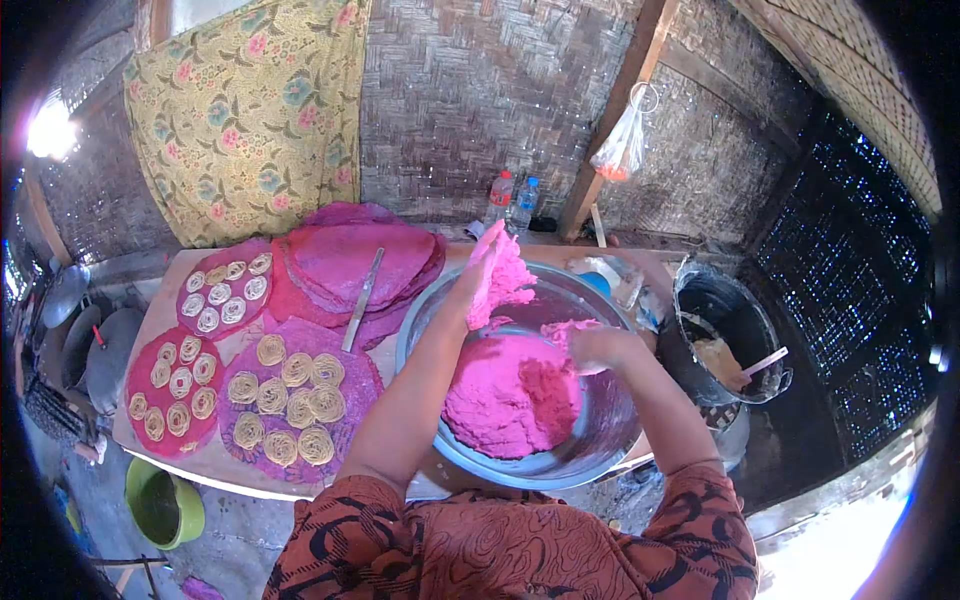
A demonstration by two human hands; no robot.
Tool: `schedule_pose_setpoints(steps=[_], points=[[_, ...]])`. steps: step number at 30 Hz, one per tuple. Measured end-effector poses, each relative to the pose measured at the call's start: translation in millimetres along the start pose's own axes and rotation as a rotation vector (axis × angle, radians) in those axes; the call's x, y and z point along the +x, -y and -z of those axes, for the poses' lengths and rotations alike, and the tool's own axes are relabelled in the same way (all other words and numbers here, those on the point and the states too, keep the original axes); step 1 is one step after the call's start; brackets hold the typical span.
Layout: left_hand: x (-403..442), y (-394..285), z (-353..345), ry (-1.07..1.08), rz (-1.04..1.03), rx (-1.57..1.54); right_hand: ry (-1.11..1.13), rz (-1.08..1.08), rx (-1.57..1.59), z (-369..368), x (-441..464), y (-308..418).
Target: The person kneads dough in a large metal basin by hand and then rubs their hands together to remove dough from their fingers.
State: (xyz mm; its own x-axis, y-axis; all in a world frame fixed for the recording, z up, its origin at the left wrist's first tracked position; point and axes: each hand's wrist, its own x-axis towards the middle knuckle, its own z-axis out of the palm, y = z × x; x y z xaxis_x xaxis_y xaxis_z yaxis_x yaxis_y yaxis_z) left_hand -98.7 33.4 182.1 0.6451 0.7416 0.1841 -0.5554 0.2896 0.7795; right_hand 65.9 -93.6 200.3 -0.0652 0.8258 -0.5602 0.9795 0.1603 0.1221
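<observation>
A large mound of pink dough (500,390) fills the left part of a wide blue-grey basin (610,440), with a darker red patch on its right side. Above the basin's left side, my left hand (490,280) is raised, fingers stretched upward, its palm thickly coated in clinging pink dough. My right hand (597,348) is over the basin's right part, beside the mound. Its dough-coated fingers point left, apart from the thumb, and seem to hold nothing.
Left of the basin, pink round mats (350,250) are stacked under a long flat blade (362,300). Coiled noodle-like nests (283,447) lie on other mats. A black pot (720,310) stands right. Two bottles (524,200) stand behind. A green bucket (185,515) is on the floor.
</observation>
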Motion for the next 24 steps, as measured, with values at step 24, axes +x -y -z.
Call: schedule_pose_setpoints(steps=[24], points=[[-28.1, -3.5, -80.5, 0.466, -0.145, -0.199, -0.56, 0.797, 2.071, -16.7, 40.5, 37.9]])
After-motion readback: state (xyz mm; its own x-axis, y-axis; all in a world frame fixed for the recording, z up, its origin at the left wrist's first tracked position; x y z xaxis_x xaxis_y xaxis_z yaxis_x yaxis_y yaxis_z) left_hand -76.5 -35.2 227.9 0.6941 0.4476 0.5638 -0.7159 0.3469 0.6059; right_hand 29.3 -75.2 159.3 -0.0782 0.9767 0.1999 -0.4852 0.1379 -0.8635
